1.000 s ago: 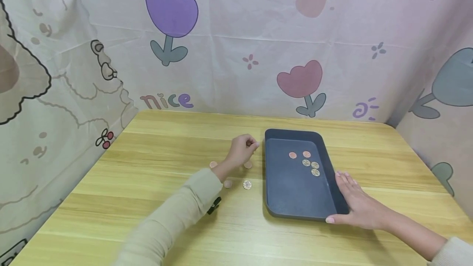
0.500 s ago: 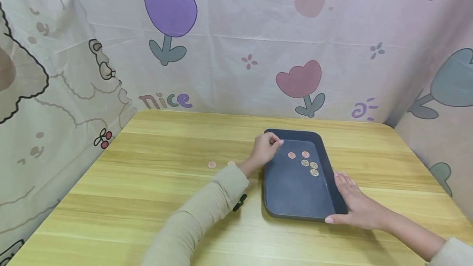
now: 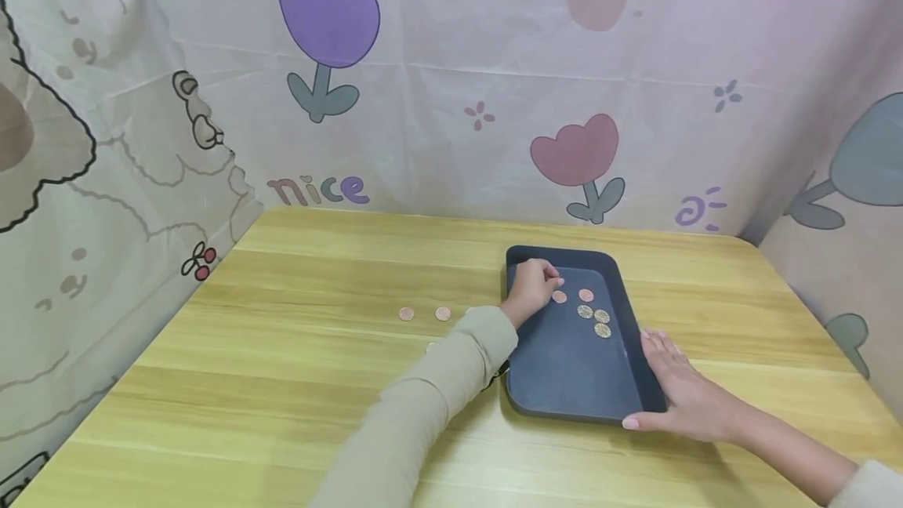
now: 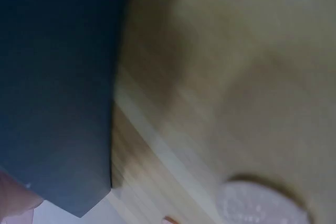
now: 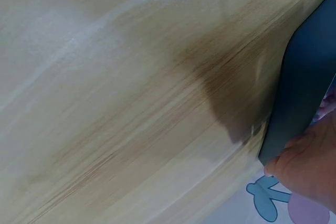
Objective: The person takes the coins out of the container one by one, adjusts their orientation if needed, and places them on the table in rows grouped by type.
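Nearest, the left sleeve (image 3: 423,414) runs off the bottom edge of the head view, and the right sleeve (image 3: 875,484) is cut by the lower right corner. The right hand (image 3: 683,400) braces the near right corner of the dark tray (image 3: 564,382), its fingers straight along the side wall and its thumb at the corner; the right wrist view shows only part of that hand, clipped by the edge. Under the left cuff a black device (image 3: 500,371) peeps out, mostly covered. A pale coin (image 3: 432,347) on the wooden table (image 3: 247,414) is half hidden by the sleeve — the left wrist view has a blurred round one, cropped at the bottom. Inside the tray, right of its middle, lie three golden coins (image 3: 602,331), with two copper coins (image 3: 586,295) just beyond. The left hand (image 3: 534,287) hangs over the tray's left part, fingers curled and thumb meeting them near a copper coin; whether they pinch anything I cannot tell. Two reddish coins (image 3: 442,313) lie left of the tray — farthest back hangs a patterned cloth (image 3: 451,14)
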Demonstrator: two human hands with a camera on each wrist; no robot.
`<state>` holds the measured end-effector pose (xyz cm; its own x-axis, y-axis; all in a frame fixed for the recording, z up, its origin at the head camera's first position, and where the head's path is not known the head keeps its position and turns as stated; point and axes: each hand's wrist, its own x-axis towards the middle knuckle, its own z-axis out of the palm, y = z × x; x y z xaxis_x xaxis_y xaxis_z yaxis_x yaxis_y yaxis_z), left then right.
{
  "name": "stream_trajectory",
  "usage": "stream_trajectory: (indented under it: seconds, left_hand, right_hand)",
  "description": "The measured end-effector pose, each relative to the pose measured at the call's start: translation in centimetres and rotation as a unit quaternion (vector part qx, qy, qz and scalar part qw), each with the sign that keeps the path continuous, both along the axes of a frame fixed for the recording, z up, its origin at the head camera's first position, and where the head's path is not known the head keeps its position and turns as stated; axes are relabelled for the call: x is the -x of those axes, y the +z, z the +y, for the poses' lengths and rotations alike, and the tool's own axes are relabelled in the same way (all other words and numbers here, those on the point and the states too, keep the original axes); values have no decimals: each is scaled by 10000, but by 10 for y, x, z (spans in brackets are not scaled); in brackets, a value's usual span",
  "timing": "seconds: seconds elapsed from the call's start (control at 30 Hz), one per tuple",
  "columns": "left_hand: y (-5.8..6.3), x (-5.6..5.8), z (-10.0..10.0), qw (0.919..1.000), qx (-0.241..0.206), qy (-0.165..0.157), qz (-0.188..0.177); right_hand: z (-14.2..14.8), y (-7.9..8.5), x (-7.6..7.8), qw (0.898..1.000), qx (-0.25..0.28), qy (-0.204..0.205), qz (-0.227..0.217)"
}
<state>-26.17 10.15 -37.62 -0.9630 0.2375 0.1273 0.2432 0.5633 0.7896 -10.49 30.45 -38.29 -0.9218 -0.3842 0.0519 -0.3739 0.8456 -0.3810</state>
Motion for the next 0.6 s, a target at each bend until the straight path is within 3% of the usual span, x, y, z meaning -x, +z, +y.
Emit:
stream_trajectory:
  seconds: [0.17,0.3,0.6]
  left_hand:
    - [-6,0,8,9985,419,8,-346]
    - [-10,-2,13,9964,744,97,-398]
    - [-9,-4,10,9938,937,199,-559]
  right_hand:
    - [0,-1,1,10000,17,1,-8]
    - [-1,0,0,9999,98,-76,-117]
    - [-1,1,0,9999,74,-88,-83]
